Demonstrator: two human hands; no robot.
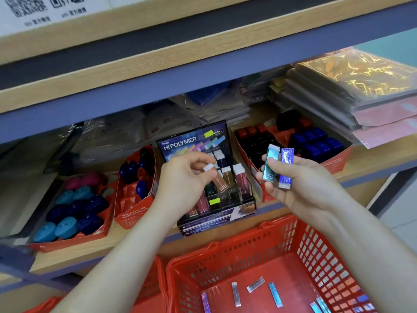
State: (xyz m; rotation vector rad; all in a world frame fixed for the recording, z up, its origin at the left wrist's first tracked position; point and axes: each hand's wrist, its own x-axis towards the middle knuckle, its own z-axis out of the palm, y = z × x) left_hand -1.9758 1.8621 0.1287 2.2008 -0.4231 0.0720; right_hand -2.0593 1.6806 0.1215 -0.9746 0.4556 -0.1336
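Red basket (327,265) sits below and in front of the eraser display box (191,141), mouth open, loose erasers (255,285) on its floor. Left hand (185,177) is over the box's middle rows, wrist bent down. Its thumb and forefinger pinch one eraser (208,167) by the white end, other fingers curled. Right hand (300,184) is just right of the box, palm up, gripping a teal eraser (269,164) and a blue eraser (286,168), upright, side by side. Open gap between the hands above the box's right rows.

A stationery shop: wooden shelf (140,238) with an eraser display box (194,141), sharpener trays (133,213), red shopping basket (248,251) below.
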